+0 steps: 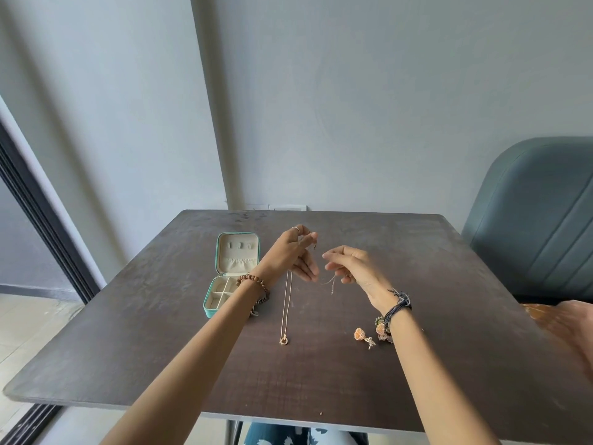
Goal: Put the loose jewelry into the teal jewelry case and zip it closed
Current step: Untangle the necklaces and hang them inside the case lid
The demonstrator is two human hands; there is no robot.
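Observation:
The teal jewelry case (214,311) lies open at the table's left, lid flat behind its cream compartments. My left hand (293,255) is raised just right of the case and pinches the upper end of a thin gold necklace (285,311), which hangs down to a ring pendant resting on the table. My right hand (349,264) hovers beside it, fingers curled round a second fine chain (330,282) that dangles below the palm. Two orange jhumka earrings (361,335) lie near my right wrist, one partly hidden behind it.
The dark wooden table (449,316) stands against a grey wall. A teal upholstered chair (539,220) sits at the right, beside the table's far corner. A dark door frame (38,213) runs down the left edge. Patterned trousers show under the near table edge.

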